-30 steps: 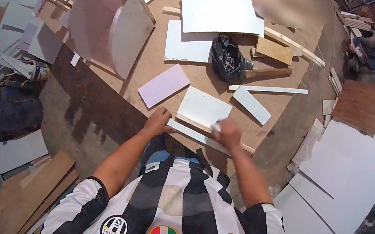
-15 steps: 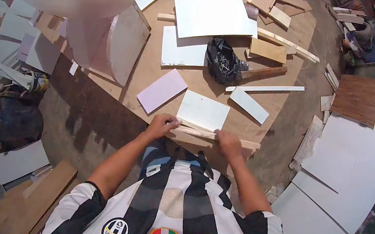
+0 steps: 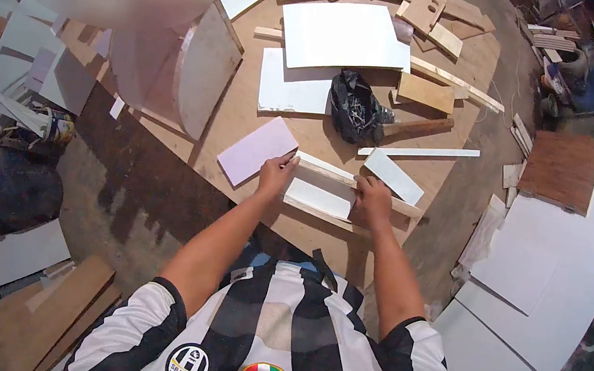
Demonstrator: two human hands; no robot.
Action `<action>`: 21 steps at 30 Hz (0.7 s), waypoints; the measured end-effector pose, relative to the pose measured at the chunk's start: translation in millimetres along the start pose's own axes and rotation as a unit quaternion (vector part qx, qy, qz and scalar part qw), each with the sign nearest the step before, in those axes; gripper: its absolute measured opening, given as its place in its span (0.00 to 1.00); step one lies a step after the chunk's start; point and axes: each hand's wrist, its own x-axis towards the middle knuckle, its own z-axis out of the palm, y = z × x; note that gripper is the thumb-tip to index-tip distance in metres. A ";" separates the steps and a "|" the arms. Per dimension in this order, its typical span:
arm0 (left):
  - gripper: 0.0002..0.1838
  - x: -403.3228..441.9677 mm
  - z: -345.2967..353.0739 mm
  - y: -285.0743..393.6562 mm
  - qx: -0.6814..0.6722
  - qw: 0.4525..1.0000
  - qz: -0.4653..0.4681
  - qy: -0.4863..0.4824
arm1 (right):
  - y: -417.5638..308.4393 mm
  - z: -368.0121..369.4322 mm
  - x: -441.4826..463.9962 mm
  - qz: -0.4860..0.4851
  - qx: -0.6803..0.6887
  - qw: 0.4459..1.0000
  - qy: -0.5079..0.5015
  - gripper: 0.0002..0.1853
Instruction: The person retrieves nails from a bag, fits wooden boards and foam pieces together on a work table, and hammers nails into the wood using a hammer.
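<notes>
While the left hand [image 3: 277, 174] and right hand [image 3: 373, 200] clamp fingers on a wooden strip [image 3: 326, 170], the pink board [image 3: 258, 151] lies left of it.

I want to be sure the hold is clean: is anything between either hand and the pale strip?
Nothing visible: the left hand and right hand both meet the pale strip directly. The pink panel and small white panel lie close by, not between.

Board [image 3: 326, 174] between left hand [image 3: 275, 175] and right hand [image 3: 374, 200], panel [image 3: 257, 150] to its left, bag [image 3: 352, 109] behind, hammer [image 3: 421, 128] right of bag
</notes>
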 end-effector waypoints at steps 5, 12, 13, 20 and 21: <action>0.29 9.8 11.8 -3.3 0.035 0.999 0.011 0.021 | 4.2 10.3 1.2 0.022 0.036 0.999 0.027 0.17; 0.28 20.9 19.6 -6.6 -0.034 0.999 -0.027 0.023 | 10.4 14.2 7.6 0.027 0.044 0.998 0.034 0.16; 0.28 18.1 15.1 1.8 -0.010 0.999 -0.035 0.013 | 11.2 15.2 8.0 0.020 0.038 0.998 0.038 0.16; 0.31 24.2 13.0 0.3 0.011 0.999 -0.051 -0.005 | 10.0 16.3 11.3 0.020 0.016 0.999 0.032 0.16; 0.31 24.9 12.4 -0.7 0.012 0.999 -0.051 -0.006 | 10.5 18.4 11.1 0.023 0.012 0.999 0.035 0.16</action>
